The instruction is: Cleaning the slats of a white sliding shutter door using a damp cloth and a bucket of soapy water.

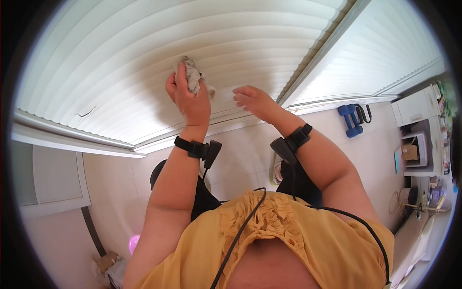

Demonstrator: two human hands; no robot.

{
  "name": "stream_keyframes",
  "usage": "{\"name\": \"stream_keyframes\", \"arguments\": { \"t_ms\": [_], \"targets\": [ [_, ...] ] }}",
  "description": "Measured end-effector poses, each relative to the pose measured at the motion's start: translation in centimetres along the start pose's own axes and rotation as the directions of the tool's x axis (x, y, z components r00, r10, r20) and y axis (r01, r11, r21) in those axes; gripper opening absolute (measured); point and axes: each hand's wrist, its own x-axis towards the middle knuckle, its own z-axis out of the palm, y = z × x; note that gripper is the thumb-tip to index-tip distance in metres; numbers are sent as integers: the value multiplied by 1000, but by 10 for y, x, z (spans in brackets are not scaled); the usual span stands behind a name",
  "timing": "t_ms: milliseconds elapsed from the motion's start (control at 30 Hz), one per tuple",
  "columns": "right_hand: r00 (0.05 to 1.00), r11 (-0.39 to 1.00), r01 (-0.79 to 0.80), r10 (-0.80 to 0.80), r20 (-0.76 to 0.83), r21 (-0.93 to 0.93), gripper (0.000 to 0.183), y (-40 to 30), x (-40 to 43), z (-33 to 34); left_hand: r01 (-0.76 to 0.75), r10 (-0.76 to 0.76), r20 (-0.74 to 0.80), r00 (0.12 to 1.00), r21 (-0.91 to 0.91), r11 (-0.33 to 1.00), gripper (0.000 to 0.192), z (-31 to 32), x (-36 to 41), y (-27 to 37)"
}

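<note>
My left hand (191,99) grips a crumpled, fluffy grey cloth (194,76) and holds it up at a white, horizontally ribbed panel (144,50). Whether the cloth presses on the ribs cannot be made out for certain. A loose end of the cloth hangs beside my thumb. To the right, my right hand (254,99) hovers near the same panel with nothing in it, its fingers slightly bent and pointing left. A gap separates it from the cloth. A dark crack or tear (86,112) marks the lower left of the panel.
A pale frame post (321,54) divides the ribbed panel from another at right. Blue dumbbells (350,121) lie on the tiled floor (238,151) near a white cabinet (415,110). Black cables (238,234) run from my wrist devices across my yellow top. A pink balloon-like object (133,244) is at lower left.
</note>
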Motion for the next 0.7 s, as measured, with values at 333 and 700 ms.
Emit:
{"name": "stream_keyframes", "arguments": {
  "t_ms": [333, 700],
  "targets": [
    [995, 992, 23, -10, -99, 127, 41, 11, 18, 2, -331, 240, 535, 810, 79, 940, 67, 37, -38, -9],
    [970, 970, 110, -56, -238, 217, 39, 4, 0, -5, -303, 278, 154, 948, 178, 936, 74, 18, 19, 20]
  ]
}}
